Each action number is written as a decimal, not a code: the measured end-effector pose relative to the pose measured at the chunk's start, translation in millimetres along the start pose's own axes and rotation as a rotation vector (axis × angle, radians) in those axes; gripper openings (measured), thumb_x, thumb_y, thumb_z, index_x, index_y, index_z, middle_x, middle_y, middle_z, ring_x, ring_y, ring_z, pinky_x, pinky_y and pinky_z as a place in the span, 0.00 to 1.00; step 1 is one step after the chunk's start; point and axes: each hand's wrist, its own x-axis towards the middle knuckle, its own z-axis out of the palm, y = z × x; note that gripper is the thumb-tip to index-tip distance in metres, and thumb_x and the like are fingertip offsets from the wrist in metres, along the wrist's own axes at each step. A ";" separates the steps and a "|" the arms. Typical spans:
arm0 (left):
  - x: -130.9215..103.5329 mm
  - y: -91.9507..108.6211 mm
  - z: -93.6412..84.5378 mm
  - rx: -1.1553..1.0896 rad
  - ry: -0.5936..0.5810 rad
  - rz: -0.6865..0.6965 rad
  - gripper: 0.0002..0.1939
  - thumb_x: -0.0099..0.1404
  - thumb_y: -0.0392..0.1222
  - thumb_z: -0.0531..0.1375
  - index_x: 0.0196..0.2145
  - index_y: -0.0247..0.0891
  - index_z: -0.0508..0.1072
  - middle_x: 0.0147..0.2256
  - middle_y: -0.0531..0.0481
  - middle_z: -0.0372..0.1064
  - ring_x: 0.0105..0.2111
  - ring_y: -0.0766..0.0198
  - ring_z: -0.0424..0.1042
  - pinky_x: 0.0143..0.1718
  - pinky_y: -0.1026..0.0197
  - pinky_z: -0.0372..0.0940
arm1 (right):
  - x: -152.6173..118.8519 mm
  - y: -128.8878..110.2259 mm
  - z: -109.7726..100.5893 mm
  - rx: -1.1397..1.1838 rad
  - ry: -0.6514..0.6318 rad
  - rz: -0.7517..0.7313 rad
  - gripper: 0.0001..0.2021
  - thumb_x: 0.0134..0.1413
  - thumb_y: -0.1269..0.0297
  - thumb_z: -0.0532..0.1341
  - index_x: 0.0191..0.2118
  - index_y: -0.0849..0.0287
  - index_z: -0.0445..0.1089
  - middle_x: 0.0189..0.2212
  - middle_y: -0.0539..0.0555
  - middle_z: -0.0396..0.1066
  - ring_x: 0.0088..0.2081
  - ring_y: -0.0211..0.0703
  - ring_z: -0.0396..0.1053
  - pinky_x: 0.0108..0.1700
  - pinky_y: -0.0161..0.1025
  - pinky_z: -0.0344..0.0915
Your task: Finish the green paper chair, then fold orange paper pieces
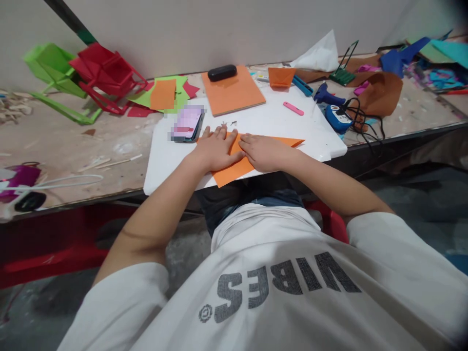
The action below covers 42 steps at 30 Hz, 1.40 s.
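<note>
A folded orange sheet (pixel 237 169) lies on the white board (pixel 164 163) at its near edge, one corner sticking out over the edge and a pointed end reaching right. My left hand (pixel 216 148) is pressed flat on its left part with the fingers spread. From the right, my right hand (pixel 261 152) lies flat on the middle of the sheet, fingers stretched out, its fingertips close to my left thumb. Neither hand grips anything. Part of the sheet is hidden under both hands.
Behind my hands are a phone (pixel 188 123), an orange pad (pixel 234 95) with a black case (pixel 222 72), and a pink cutter (pixel 293 108). A blue glue gun (pixel 329 95) with cables lies right. Red (pixel 106 73) and green paper chairs (pixel 53 68) stand left.
</note>
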 end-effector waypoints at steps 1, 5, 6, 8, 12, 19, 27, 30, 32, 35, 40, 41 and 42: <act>-0.8 1.5 -1.5 0.009 -0.013 -0.004 0.59 0.82 0.78 0.46 0.90 0.28 0.50 0.89 0.19 0.41 0.90 0.24 0.45 0.89 0.22 0.35 | 5.2 0.4 2.7 0.003 -0.047 0.013 0.26 0.81 0.66 0.60 0.75 0.69 0.77 0.78 0.72 0.74 0.77 0.66 0.77 0.78 0.58 0.73; -3.9 7.5 -8.1 0.038 -0.055 -0.015 0.54 0.85 0.77 0.46 0.92 0.37 0.47 0.90 0.25 0.37 0.91 0.28 0.41 0.90 0.25 0.35 | -0.9 -1.4 -6.6 0.014 -0.226 0.125 0.36 0.85 0.59 0.52 0.85 0.80 0.60 0.87 0.78 0.55 0.88 0.73 0.57 0.88 0.68 0.58; -4.5 8.5 -9.6 0.042 -0.066 -0.016 0.53 0.85 0.76 0.46 0.92 0.39 0.46 0.91 0.28 0.37 0.92 0.30 0.40 0.90 0.25 0.34 | -8.5 -1.8 -12.2 0.018 -0.245 0.159 0.38 0.85 0.57 0.51 0.86 0.81 0.58 0.88 0.78 0.53 0.89 0.74 0.54 0.89 0.69 0.56; -5.1 9.8 -11.8 0.045 -0.084 -0.019 0.51 0.86 0.75 0.46 0.92 0.43 0.45 0.91 0.31 0.36 0.92 0.32 0.37 0.90 0.26 0.34 | -28.9 -1.5 -23.9 0.020 -0.278 0.210 0.40 0.86 0.53 0.49 0.87 0.82 0.55 0.89 0.78 0.49 0.90 0.73 0.51 0.90 0.69 0.52; -5.0 10.2 -13.3 0.043 -0.100 -0.030 0.50 0.86 0.74 0.46 0.92 0.44 0.45 0.92 0.33 0.37 0.92 0.34 0.35 0.90 0.26 0.34 | -80.1 5.2 -44.2 -0.028 -0.295 0.309 0.42 0.88 0.48 0.49 0.87 0.81 0.55 0.89 0.78 0.50 0.90 0.72 0.52 0.90 0.67 0.53; -4.8 9.4 -12.2 0.052 -0.096 -0.029 0.50 0.86 0.74 0.45 0.92 0.45 0.46 0.92 0.32 0.36 0.92 0.30 0.38 0.89 0.24 0.36 | -156.8 13.6 -74.0 -0.246 -0.254 0.467 0.41 0.86 0.44 0.54 0.83 0.78 0.64 0.82 0.81 0.65 0.81 0.76 0.70 0.75 0.69 0.76; -3.6 8.2 -11.0 0.052 -0.100 -0.037 0.49 0.87 0.74 0.47 0.92 0.47 0.45 0.91 0.30 0.34 0.92 0.30 0.37 0.89 0.24 0.36 | -225.4 -17.9 25.5 0.108 -0.125 0.183 0.16 0.82 0.58 0.61 0.45 0.57 0.85 0.41 0.62 0.86 0.43 0.54 0.79 0.52 0.50 0.68; -4.3 7.8 -9.9 0.035 -0.088 -0.039 0.48 0.87 0.74 0.47 0.92 0.49 0.47 0.92 0.33 0.33 0.92 0.28 0.37 0.89 0.24 0.35 | -237.2 -18.7 76.6 0.297 -0.310 0.363 0.12 0.79 0.67 0.62 0.47 0.59 0.85 0.45 0.62 0.86 0.41 0.49 0.78 0.48 0.44 0.67; -5.4 8.4 -9.9 0.017 -0.089 -0.045 0.48 0.87 0.73 0.48 0.92 0.50 0.48 0.92 0.34 0.32 0.92 0.28 0.37 0.89 0.23 0.36 | -242.2 -14.8 93.9 0.317 -0.314 0.481 0.12 0.77 0.72 0.60 0.48 0.61 0.83 0.48 0.64 0.86 0.45 0.50 0.80 0.51 0.43 0.69; -6.9 9.7 -10.7 -0.006 -0.088 -0.046 0.47 0.86 0.73 0.48 0.92 0.52 0.48 0.92 0.36 0.33 0.92 0.30 0.38 0.89 0.22 0.35 | -250.2 -12.5 95.9 0.379 -0.337 0.575 0.15 0.72 0.78 0.58 0.46 0.61 0.83 0.47 0.63 0.85 0.48 0.52 0.81 0.54 0.43 0.71; -6.8 8.4 -9.7 -0.032 -0.088 -0.061 0.47 0.86 0.73 0.49 0.92 0.52 0.48 0.92 0.37 0.31 0.92 0.31 0.35 0.89 0.20 0.35 | -272.0 -19.4 70.9 0.546 -0.406 0.584 0.21 0.63 0.81 0.58 0.54 0.58 0.81 0.53 0.61 0.85 0.56 0.50 0.82 0.61 0.42 0.73; -6.6 7.9 -9.0 -0.037 -0.087 -0.059 0.48 0.86 0.73 0.49 0.92 0.51 0.48 0.92 0.37 0.31 0.92 0.30 0.35 0.88 0.20 0.35 | -277.3 -19.2 65.6 0.574 -0.432 0.586 0.19 0.63 0.79 0.61 0.55 0.58 0.80 0.52 0.60 0.85 0.53 0.49 0.82 0.57 0.41 0.74; -6.3 7.5 -8.4 -0.040 -0.083 -0.056 0.47 0.86 0.73 0.49 0.92 0.51 0.49 0.92 0.37 0.30 0.92 0.30 0.35 0.88 0.19 0.35 | -282.6 -18.1 61.0 0.614 -0.475 0.582 0.19 0.61 0.76 0.65 0.56 0.58 0.78 0.50 0.59 0.85 0.49 0.48 0.82 0.52 0.39 0.75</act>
